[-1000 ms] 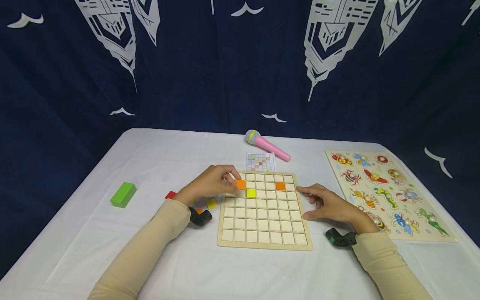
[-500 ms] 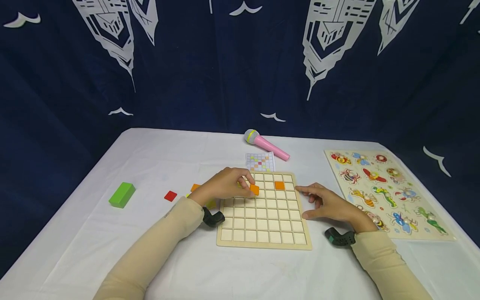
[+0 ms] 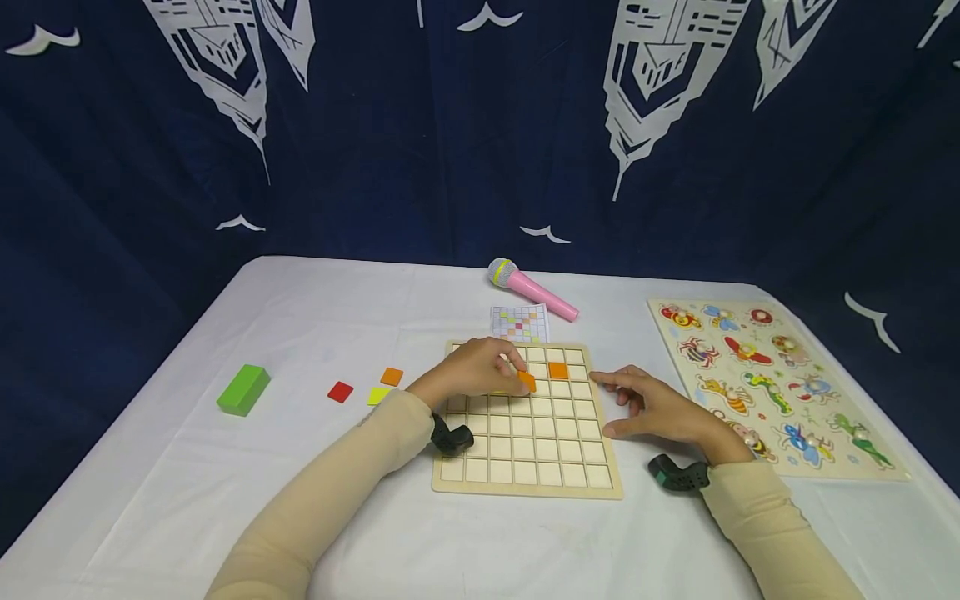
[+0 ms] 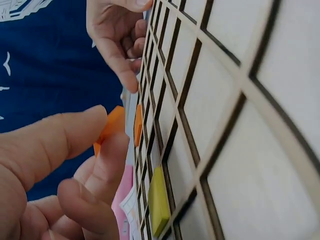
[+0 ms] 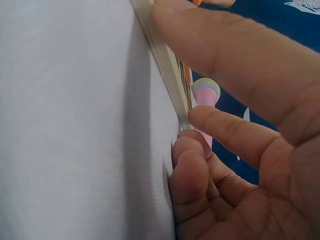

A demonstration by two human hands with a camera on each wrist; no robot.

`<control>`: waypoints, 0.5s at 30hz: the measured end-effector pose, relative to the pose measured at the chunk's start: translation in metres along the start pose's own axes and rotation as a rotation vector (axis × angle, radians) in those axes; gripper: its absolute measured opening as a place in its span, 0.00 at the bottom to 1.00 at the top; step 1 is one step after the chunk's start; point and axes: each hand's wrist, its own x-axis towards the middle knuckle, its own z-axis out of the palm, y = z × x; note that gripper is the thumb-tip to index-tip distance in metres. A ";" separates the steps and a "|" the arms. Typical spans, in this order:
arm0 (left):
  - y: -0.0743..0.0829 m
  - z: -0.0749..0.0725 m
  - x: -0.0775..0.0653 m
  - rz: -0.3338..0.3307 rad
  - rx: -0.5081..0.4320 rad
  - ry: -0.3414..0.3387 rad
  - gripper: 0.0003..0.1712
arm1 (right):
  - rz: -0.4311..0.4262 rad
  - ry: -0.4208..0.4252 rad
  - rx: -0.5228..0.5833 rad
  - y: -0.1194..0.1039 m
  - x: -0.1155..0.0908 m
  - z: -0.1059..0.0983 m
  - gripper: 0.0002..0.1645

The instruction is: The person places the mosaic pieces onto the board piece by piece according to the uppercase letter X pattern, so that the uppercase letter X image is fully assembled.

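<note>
My left hand point(image 3: 480, 367) pinches an orange square tile point(image 3: 527, 382) between thumb and fingertips, over the upper part of a wooden grid board point(image 3: 528, 450). In the left wrist view that tile point(image 4: 114, 125) is tilted and apart from the board. A yellow tile point(image 4: 158, 205) lies in a cell near the hand, mostly hidden in the head view. Another orange tile point(image 3: 558, 371) sits in a cell toward the upper right. My right hand point(image 3: 660, 408) touches the board's right edge with thumb and index finger extended; its other fingers are curled in.
Loose red point(image 3: 340, 392), orange point(image 3: 392, 377) and yellow point(image 3: 378, 396) tiles lie left of the board. Beyond it are a colored grid card point(image 3: 517, 323) and a pink microphone point(image 3: 536, 292). A green block point(image 3: 243, 390) stands far left; an insect puzzle board point(image 3: 780, 392) lies right.
My left hand has carried the orange tile rightward across the board, past the yellow tile. Loose tiles left of the board have come into view. The right hand has stayed in place.
</note>
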 end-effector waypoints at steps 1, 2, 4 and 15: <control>0.001 0.001 0.001 -0.012 0.003 0.000 0.19 | -0.001 0.000 -0.001 0.000 0.000 0.000 0.49; 0.002 0.002 0.002 -0.024 0.008 0.001 0.19 | -0.002 0.000 -0.002 0.000 0.000 0.000 0.49; 0.005 0.004 0.004 -0.043 0.022 0.000 0.18 | 0.000 0.002 -0.003 -0.001 0.001 0.000 0.49; 0.017 0.013 0.014 -0.070 0.108 -0.002 0.16 | 0.003 0.000 0.000 0.000 0.001 0.000 0.48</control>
